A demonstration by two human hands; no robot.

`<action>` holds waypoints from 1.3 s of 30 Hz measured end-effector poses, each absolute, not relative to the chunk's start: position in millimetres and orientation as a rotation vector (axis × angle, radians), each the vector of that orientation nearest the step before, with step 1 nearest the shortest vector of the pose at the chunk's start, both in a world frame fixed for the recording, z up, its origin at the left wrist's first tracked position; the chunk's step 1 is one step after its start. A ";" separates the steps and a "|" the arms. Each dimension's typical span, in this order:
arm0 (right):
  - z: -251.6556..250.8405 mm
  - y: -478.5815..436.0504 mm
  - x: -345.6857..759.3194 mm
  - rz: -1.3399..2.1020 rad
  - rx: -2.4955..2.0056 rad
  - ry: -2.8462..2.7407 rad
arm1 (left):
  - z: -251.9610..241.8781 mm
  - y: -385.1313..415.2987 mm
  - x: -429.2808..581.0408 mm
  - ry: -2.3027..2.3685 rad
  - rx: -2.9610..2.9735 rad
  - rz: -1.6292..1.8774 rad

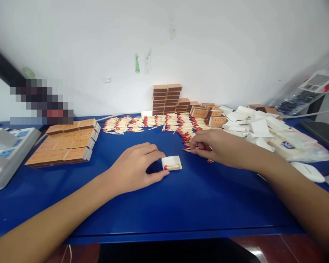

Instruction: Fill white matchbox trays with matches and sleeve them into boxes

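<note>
A small white matchbox tray [172, 160] lies on the blue table, with a few red-tipped matches [172, 167] along its near side. My left hand [138, 166] grips the tray's left end between thumb and fingers. To the right, my right hand [208, 148] has its fingers bent and pressed together at the edge of a long pile of loose matches [182, 128]. What its fingertips hold, if anything, is too small and hidden to make out. The pile stretches in a curved band along the back of the table.
Closed matchboxes [67, 142] are stacked at the left, beside a white power strip [11, 153]. More matchboxes [166, 98] stand against the wall. White empty trays [246, 122] are heaped at the right, near a tissue pack [298, 146] and a white rounded object [307, 171].
</note>
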State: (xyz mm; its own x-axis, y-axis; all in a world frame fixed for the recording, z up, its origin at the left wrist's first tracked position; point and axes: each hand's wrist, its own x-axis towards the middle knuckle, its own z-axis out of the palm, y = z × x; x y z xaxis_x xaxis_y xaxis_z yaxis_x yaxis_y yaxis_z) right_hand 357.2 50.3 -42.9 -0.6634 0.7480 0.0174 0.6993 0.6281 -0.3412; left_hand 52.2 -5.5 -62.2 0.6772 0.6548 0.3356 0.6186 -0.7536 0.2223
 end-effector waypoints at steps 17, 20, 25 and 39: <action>-41.0 13.4 324.1 0.441 -1.005 -2.634 | -62.6 -5.8 59.6 1.048 2.793 0.632; -45.2 6.7 318.1 0.418 -0.997 -2.671 | -63.3 -5.4 61.5 1.046 2.797 0.629; -46.8 9.4 322.2 0.435 -1.014 -2.672 | -64.2 -4.9 61.8 1.025 2.792 0.648; -42.8 19.4 329.0 0.414 -1.019 -2.629 | -63.7 -5.1 59.0 1.039 2.795 0.624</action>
State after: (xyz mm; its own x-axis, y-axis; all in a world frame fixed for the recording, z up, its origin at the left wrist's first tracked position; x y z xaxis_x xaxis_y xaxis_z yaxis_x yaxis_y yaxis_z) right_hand 329.0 19.4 -42.8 -0.7074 0.6876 0.1640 0.6038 0.7084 -0.3656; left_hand 59.0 -5.1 -63.7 0.6843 0.6438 0.3424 0.6050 -0.7634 0.2262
